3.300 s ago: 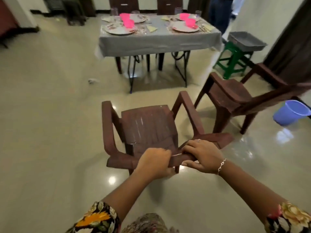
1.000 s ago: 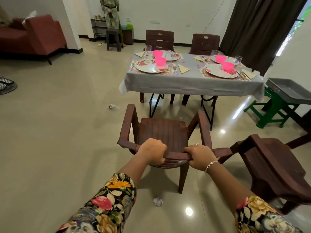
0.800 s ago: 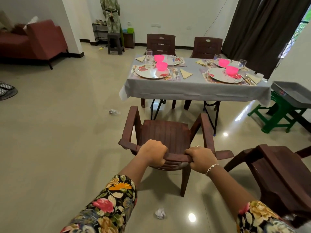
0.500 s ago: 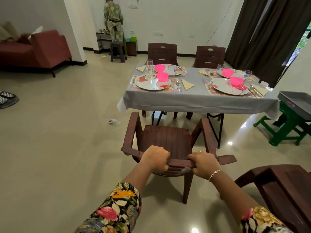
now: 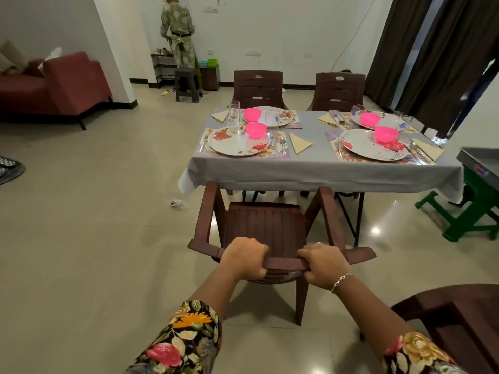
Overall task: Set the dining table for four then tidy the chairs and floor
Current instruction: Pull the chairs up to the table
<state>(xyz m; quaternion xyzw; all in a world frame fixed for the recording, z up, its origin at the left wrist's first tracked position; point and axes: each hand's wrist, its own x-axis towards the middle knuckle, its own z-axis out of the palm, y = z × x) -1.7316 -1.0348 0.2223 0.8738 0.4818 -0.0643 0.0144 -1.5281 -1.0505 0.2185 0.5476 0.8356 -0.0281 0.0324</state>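
Chair (image 5: 264, 225), slatted dark-brown plastic, back rail tight in left hand (image 5: 244, 256) and right hand (image 5: 324, 263)

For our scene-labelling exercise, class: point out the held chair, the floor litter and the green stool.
held chair (image 5: 266, 228), head view, on the seat.
litter (image 5: 178, 204), head view, its middle.
stool (image 5: 483, 195), head view, green frame.

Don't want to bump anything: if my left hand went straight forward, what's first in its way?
Left hand, gripping the chair, would likely meet the tablecloth edge first; height is unclear.
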